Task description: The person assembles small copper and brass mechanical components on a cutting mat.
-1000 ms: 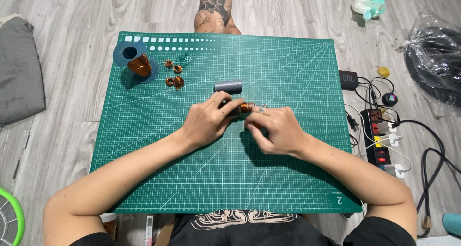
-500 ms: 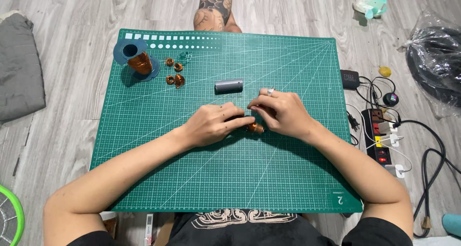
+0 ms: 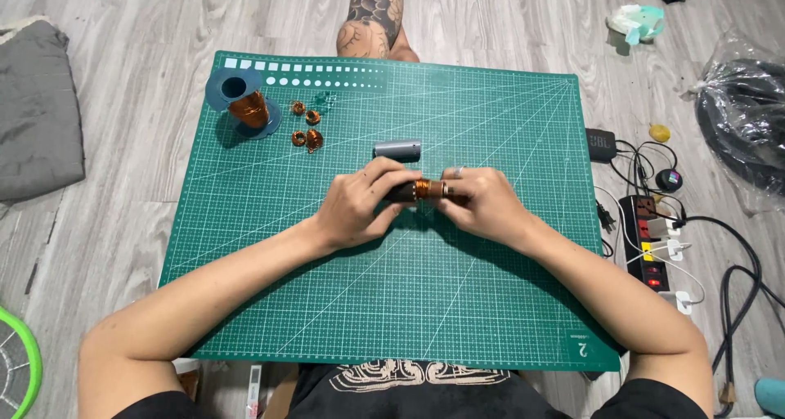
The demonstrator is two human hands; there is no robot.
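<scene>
Sitting over a green mat (image 3: 458, 304), the person has both hands closed on one dark rod (image 3: 405, 192) wound with copper wire (image 3: 423, 189), held level just above the mat's middle. The left hand (image 3: 360, 210) wraps its fingers around the rod's left end; the right hand (image 3: 482, 202) pinches the right end, where the coil sits between the two sets of fingertips. Just beyond the grip, toward the far edge, lies a grey cylinder (image 3: 397, 150). Further out to the left stand a blue spool (image 3: 244, 104) of copper wire and a few small coils (image 3: 307, 129) beside it. Well off to the right, past the mat's edge, is a power strip (image 3: 654, 243).
</scene>
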